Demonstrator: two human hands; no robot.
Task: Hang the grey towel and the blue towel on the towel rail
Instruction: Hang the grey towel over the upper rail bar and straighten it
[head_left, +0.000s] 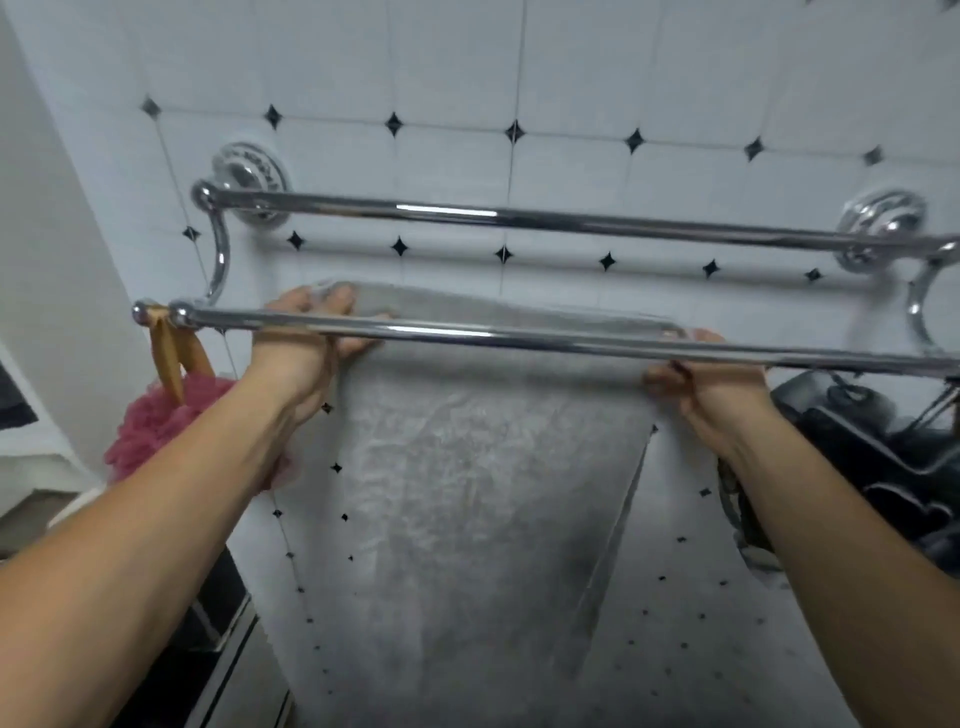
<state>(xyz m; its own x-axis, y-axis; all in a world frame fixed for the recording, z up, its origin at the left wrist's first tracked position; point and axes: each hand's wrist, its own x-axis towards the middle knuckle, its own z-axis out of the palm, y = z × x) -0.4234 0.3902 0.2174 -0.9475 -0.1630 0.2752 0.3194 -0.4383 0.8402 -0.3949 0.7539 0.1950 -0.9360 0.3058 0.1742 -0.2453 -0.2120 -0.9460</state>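
Note:
The grey towel (483, 467) hangs spread flat behind the front bar of a chrome double towel rail (519, 340), its top edge raised just above that bar. My left hand (311, 338) grips the towel's upper left corner, fingers reaching up behind the front bar. My right hand (706, 384) pinches the upper right corner just below the bar. The rear, higher bar (519, 215) is bare. No blue towel is in view.
A pink bath sponge (161, 415) hangs by an orange loop from the front bar's left end. Black objects (883, 457) sit at the right below the rail. The wall (571, 78) is white tile with black diamonds; a white wall (57, 260) closes in at the left.

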